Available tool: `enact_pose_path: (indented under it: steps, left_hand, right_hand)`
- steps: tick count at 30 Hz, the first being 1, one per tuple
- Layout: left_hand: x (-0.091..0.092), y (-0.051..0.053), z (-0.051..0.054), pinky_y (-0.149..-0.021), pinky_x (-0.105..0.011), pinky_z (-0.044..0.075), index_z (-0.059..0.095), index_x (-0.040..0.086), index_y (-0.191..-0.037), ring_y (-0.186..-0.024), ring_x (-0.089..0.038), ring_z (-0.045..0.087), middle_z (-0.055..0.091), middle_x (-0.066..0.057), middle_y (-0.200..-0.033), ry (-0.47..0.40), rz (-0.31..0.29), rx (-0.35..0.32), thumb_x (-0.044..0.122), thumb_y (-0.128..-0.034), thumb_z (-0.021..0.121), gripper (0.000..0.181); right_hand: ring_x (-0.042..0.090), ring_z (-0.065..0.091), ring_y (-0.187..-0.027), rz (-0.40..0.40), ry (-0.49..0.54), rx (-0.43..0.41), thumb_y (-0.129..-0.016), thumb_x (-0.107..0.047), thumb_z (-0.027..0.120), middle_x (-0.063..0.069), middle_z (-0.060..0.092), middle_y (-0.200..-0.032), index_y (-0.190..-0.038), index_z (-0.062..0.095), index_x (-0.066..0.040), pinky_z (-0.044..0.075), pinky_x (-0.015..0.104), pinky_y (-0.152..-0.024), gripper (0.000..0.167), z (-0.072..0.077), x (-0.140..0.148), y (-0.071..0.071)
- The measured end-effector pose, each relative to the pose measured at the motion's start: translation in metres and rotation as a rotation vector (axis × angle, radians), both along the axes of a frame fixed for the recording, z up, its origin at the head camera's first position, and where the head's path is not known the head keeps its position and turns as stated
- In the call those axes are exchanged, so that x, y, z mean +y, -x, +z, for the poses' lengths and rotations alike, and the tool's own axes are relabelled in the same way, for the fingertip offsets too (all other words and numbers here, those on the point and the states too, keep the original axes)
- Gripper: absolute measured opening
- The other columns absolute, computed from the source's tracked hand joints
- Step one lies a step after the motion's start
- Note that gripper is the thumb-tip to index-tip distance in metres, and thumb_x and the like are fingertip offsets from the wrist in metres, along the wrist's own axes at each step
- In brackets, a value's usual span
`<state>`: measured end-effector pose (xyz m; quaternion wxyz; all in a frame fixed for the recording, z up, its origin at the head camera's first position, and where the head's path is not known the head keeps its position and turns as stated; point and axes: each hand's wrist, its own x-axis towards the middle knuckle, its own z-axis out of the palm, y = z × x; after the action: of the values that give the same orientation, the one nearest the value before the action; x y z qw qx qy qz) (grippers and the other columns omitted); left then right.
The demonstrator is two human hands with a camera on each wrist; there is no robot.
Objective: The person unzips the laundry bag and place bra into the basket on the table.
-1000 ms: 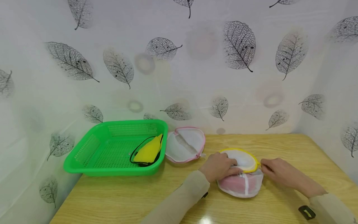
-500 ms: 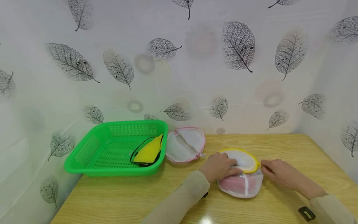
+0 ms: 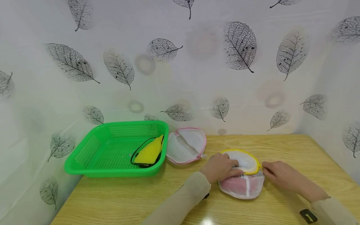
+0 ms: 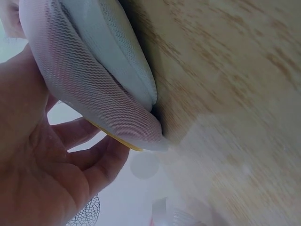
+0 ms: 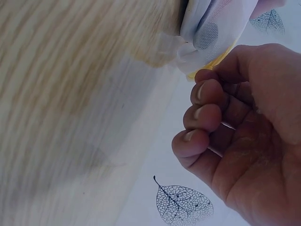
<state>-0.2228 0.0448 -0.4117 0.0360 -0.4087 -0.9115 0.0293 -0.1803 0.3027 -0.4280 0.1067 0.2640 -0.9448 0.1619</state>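
Observation:
A white mesh laundry bag [image 3: 241,186] with a yellow zipper rim [image 3: 255,170] sits on the right half of the table, a pink item showing through its mesh. My left hand [image 3: 220,167] holds the bag from its left side, fingers over the top by the rim. In the left wrist view, the fingers [image 4: 110,162] curl against the yellow edge. At the rim's right end my right hand [image 3: 281,175] pinches the zipper pull, which is mostly hidden by the fingers. The right wrist view shows the thumb and index finger together at the yellow edge [image 5: 207,68].
A green plastic basket [image 3: 116,172] stands at the left, holding a yellow cloth item [image 3: 150,151] with black cord. Between basket and hands lies a second mesh laundry bag [image 3: 187,145] with pink trim. A leaf-patterned white curtain [image 3: 197,81] hangs behind the wooden table [image 3: 135,200].

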Motion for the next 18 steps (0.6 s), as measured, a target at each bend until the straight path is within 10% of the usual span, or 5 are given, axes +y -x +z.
enact_pose_path:
  steps: [18]
  left_hand:
    - [0.003,-0.0032,0.0013,-0.077,-0.035,0.055,0.065,0.044,-0.129,-0.093,-0.017,0.066,0.068,0.006,-0.107,0.054,0.093,-0.036,0.075,-0.0974,0.037,0.052]
  right_hand:
    - [-0.008,0.023,-0.054,-0.004,-0.006,0.03,-0.092,-0.002,0.064,-0.02,0.027,-0.061,-0.071,0.044,-0.024,0.026,0.016,-0.05,0.037,-0.0018,-0.0027,-0.0039]
